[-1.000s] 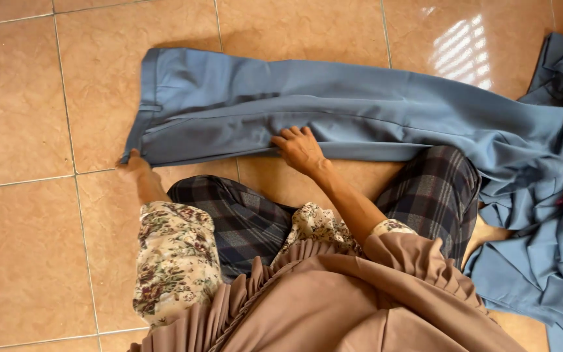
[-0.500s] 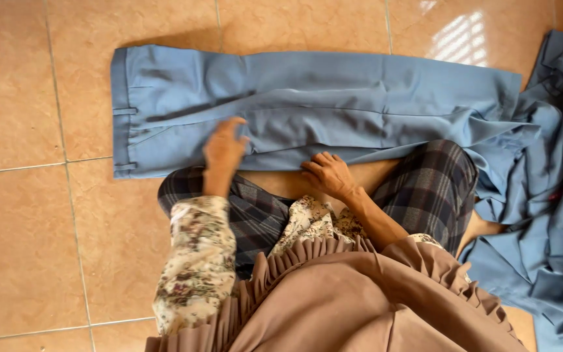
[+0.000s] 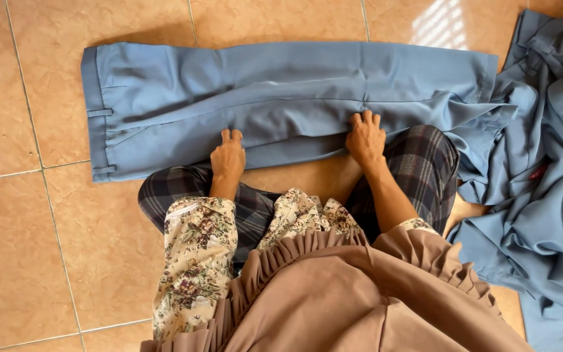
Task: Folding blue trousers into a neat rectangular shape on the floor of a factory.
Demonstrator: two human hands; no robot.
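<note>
A pair of smooth, grey-blue woven trousers (image 3: 281, 98) lies flat across a floor of glossy tan ceramic tiles (image 3: 27, 261), stretched sideways just in front of the person's knees. The waistband, with its belt loops, sits at the left end; the legs run to the right, folded one over the other, with a long soft crease along the middle and a few shallow wrinkles near the hem.

The left hand (image 3: 228, 156) rests palm down on the near edge of the trousers, fingers together and pointing away from the body, pressing the cloth flat rather than gripping it. The right hand (image 3: 365, 137) lies the same way further right along that edge, fingers slightly spread on the fabric, nothing clasped in it.

Both forearms come out of loose cream sleeves printed with small dark flowers (image 3: 193, 261). Below the hands, the person's knees are covered in dark plaid cloth (image 3: 418, 163), and a pleated light-brown garment (image 3: 360, 300) with a ruffled edge fills the bottom of the view.

At the right, touching the hem end of the trousers, a crumpled heap of the same grey-blue fabric (image 3: 542, 195) is piled in deep folds. Thin pale grout lines cross the tiles, and a patch of striped sunlight falls near the top right
</note>
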